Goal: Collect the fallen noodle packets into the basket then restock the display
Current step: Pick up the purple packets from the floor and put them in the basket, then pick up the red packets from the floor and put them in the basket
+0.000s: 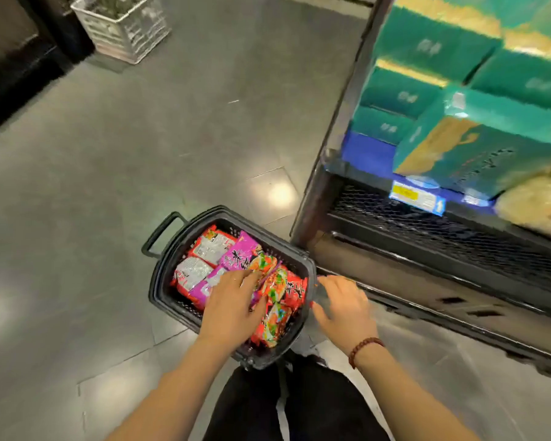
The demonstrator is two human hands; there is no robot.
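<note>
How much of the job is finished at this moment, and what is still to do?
Collecting looks done: noodle packets lie in the basket, none visible on the floor. In hand: left hand rests on the packets, right hand beside the rim. Left: restocking the display.

Head camera — steeply down, near the basket (164, 268).

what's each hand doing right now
Left hand: open, resting on the noodle packets in the basket.
Right hand: open, by the basket rim, holding nothing.

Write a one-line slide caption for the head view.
Left hand on noodle packets in a basket on the floor; right hand at its rim, beside a shelf of green boxes.
</note>
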